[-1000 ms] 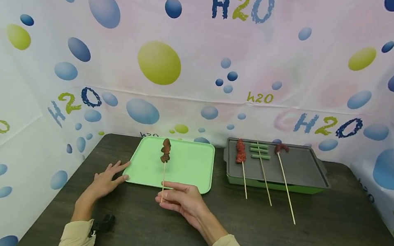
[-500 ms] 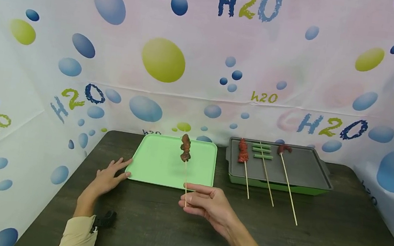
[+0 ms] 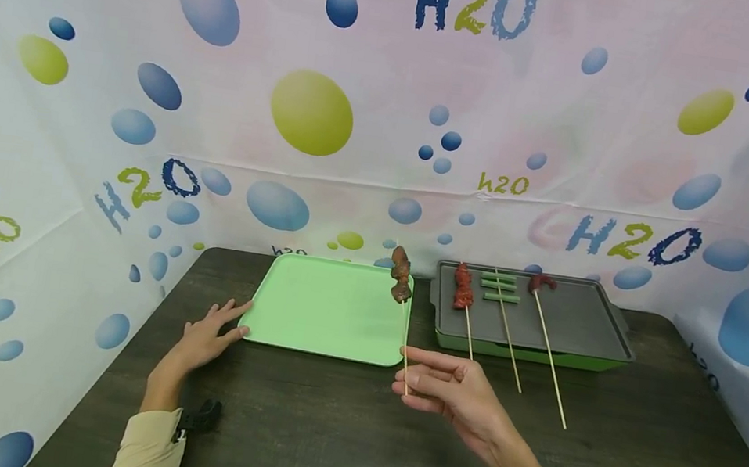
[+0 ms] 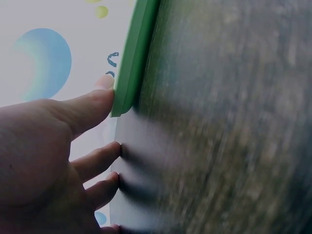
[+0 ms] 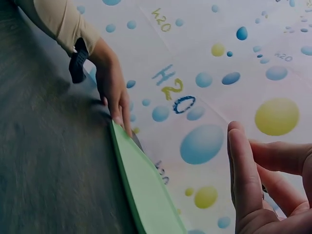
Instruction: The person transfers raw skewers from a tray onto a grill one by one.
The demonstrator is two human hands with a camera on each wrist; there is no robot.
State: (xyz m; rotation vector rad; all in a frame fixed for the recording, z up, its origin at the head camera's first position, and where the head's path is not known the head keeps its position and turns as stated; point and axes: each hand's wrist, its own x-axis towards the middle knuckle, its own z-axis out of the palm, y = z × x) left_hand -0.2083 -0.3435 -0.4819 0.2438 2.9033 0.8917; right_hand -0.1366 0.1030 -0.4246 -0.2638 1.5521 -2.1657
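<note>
A skewer of browned meat chunks (image 3: 400, 275) points upward in my right hand (image 3: 460, 395), which pinches the lower part of its thin wooden stick. The meat stands in front of the right edge of a light green tray (image 3: 329, 310), lifted above the table. At the tray's near left corner my left hand (image 3: 204, 341) rests, fingers spread and straight. In the left wrist view the thumb touches the tray's rim (image 4: 131, 63) while the fingertips are on the dark table. The right wrist view shows my right hand (image 5: 273, 185) from close up, the skewer hidden there.
A grey grill plate (image 3: 576, 323) on a green base stands at the back right. Across it lie a red meat skewer (image 3: 463, 286), a green vegetable skewer (image 3: 501, 286) and a skewer with a curled dark red piece (image 3: 542, 285), sticks overhanging the front. A printed curtain (image 3: 382, 69) hangs behind.
My right hand has carried the browned meat skewer rightward from over the tray's middle to its right edge. The left hand stays at the tray's corner.
</note>
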